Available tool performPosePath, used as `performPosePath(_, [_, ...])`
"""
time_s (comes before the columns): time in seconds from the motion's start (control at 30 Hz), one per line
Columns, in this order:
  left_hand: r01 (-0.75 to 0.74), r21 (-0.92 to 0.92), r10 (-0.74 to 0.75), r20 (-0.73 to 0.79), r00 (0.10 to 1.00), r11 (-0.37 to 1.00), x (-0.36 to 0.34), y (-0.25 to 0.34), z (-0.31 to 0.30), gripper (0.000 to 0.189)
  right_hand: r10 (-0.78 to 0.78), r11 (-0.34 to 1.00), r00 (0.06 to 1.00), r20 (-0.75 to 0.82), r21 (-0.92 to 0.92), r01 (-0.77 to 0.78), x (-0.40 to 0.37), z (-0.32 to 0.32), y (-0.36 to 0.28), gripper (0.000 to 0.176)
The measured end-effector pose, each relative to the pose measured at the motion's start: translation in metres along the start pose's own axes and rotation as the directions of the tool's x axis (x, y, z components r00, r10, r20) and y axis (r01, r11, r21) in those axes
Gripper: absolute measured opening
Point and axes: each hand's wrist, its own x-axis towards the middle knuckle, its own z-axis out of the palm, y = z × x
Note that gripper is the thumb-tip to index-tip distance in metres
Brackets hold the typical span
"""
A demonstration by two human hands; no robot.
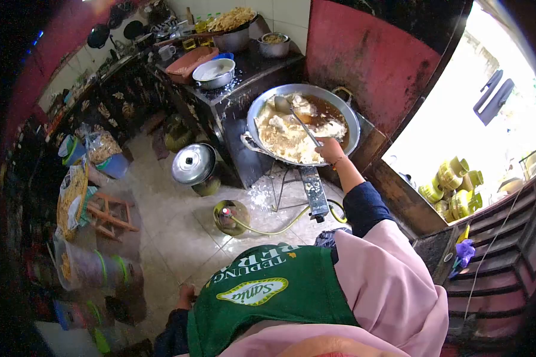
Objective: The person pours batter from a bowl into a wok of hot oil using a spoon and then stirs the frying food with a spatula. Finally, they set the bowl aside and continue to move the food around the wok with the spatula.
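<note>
My right hand (330,151) is closed round the handle of a metal ladle (284,105), whose bowl rests among pale, foamy food in a large wok (356,128). Brown oil shows at the wok's right side. The wok sits over a burner stand (313,189) by the tiled counter. Down at my left side, my left hand (186,293) hangs low near the green apron (274,309); its fingers are too small and dim to make out.
A gas cylinder (232,218) with a yellow hose stands below the wok. A lidded silver pot (194,165) is left of the counter (220,102), which bears a white-filled basin (214,74). A wooden stool (110,215) and bagged snacks (103,146) are at the left.
</note>
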Motion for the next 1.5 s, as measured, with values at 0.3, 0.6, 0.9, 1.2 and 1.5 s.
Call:
performPosePath(0.3, [-0.070,0.246,0.014,0.220,0.975,0.967,0.038,-0.024,0.007,0.035,0.023,0.999,0.995,0.100,-0.045,-0.019,-0.119,-0.115,-0.049,0.044])
performPosePath(0.6, [-0.309,0.423,0.238,0.213,0.948,0.852,0.044,0.021,0.042,0.034,-0.032,0.952,0.986,0.163,-0.294,0.080,-0.123,-0.097,0.021,0.045])
performPosePath(0.9, [-0.444,0.513,0.302,0.340,0.891,0.734,0.053,0.037,0.073,0.033,-0.045,0.933,0.987,0.153,-0.347,0.096,-0.195,-0.170,-0.035,0.047])
performPosePath(1.2, [-0.382,0.376,0.302,0.255,0.919,0.844,0.081,0.066,0.042,0.032,0.019,0.829,0.992,0.126,-0.557,0.055,-0.172,-0.097,-0.011,0.046])
performPosePath(1.5, [-0.725,0.449,0.623,0.380,0.684,0.522,0.103,0.002,0.024,0.031,-0.086,0.890,0.985,0.151,-0.433,0.144,-0.247,-0.193,-0.086,0.044])
